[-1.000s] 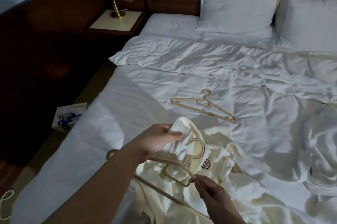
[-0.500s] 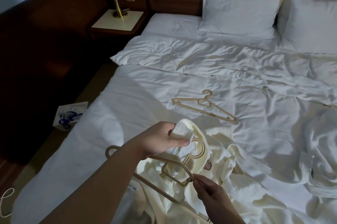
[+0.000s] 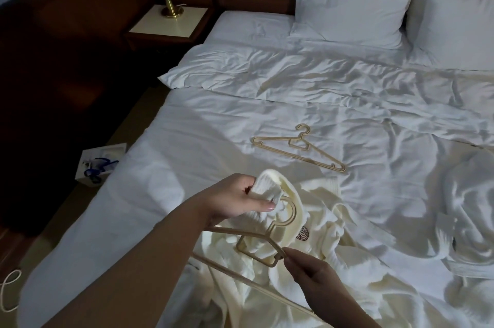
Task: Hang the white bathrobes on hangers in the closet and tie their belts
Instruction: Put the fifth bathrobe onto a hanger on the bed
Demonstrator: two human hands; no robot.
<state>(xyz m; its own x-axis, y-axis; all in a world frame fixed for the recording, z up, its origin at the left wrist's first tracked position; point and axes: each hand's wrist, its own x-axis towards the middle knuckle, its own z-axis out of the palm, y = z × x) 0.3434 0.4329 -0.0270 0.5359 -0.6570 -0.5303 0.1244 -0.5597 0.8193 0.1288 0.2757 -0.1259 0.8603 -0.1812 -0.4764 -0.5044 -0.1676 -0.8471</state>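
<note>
- Far left of the left hand's fingers, a white box with blue loops point(image 3: 100, 164) sits on the floor.
- Left hand point(image 3: 235, 200): fingers grip the cream bathrobe point(image 3: 267, 285) collar, lifted off the bed point(image 3: 187, 140).
- Right hand point(image 3: 311, 274): fingers pinch the gold hanger point(image 3: 267, 243) over the robe.
- Beyond both, a second hanger point(image 3: 299, 150) lies on the sheet.
- Far right, another white bathrobe point(image 3: 467, 215) lies crumpled.

No readable text; the bathrobe point(image 3: 291, 223) bears only an embroidered emblem point(image 3: 303, 235).
</note>
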